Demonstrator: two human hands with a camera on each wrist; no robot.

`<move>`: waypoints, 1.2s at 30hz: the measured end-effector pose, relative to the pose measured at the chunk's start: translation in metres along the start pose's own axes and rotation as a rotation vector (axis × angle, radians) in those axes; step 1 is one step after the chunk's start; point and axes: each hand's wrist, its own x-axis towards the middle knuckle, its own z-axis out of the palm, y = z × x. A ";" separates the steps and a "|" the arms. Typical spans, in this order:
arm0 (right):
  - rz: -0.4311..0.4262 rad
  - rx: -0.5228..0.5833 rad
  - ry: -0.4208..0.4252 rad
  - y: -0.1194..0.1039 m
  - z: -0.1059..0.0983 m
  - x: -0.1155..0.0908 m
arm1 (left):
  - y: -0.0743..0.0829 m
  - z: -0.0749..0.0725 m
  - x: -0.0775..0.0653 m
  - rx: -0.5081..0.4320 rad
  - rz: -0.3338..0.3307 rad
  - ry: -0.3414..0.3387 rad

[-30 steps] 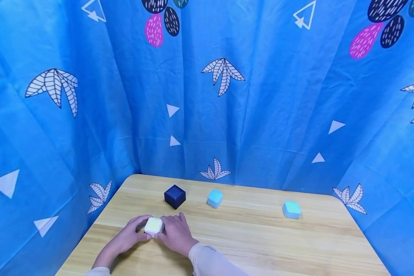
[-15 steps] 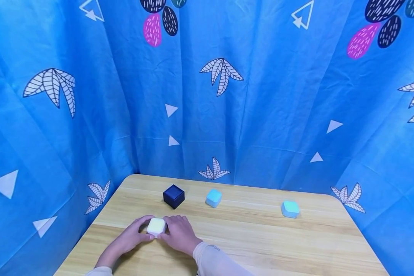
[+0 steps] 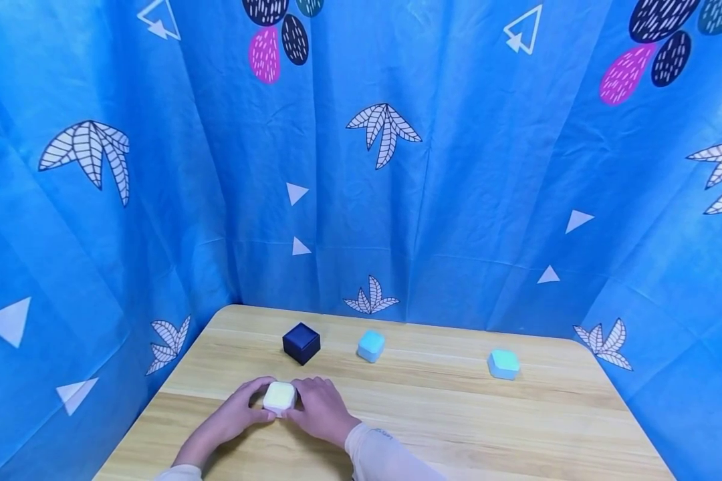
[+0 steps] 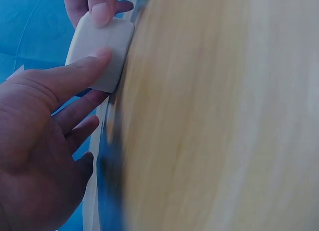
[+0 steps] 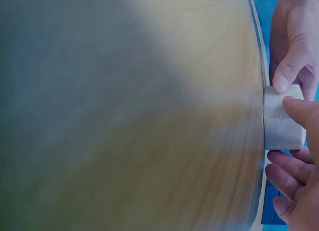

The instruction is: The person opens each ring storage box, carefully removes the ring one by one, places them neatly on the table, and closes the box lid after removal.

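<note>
In the head view, a small white box (image 3: 279, 396) with rounded corners rests at the table's front left, between both hands. My left hand (image 3: 238, 413) grips it from the left, fingers behind and thumb in front. From the right, my right hand (image 3: 325, 409) holds the opposite side the same way. Both thumbs press the near face of the box (image 4: 107, 46) in the left wrist view. A seam across the box (image 5: 284, 133) shows in the right wrist view. Its underside is hidden.
A dark blue square box (image 3: 301, 343) stands behind the hands. Two light blue boxes, one near the middle (image 3: 371, 347) and another farther right (image 3: 503, 365), sit toward the back of the wooden table (image 3: 457, 427). A blue patterned curtain (image 3: 385, 214) surrounds its back and sides.
Both hands have slid a little to the right across the table with the white box between them. The other boxes have stayed in place; the head view has shifted slightly.
</note>
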 end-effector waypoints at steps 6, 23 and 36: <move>-0.002 -0.013 -0.002 0.004 -0.003 -0.005 | 0.000 0.006 0.002 -0.026 0.024 -0.002; 0.029 0.022 -0.038 0.014 -0.011 -0.015 | 0.006 0.018 0.006 0.012 0.023 -0.022; 0.028 0.034 0.004 0.014 -0.011 -0.017 | 0.006 0.018 0.007 0.031 -0.020 -0.012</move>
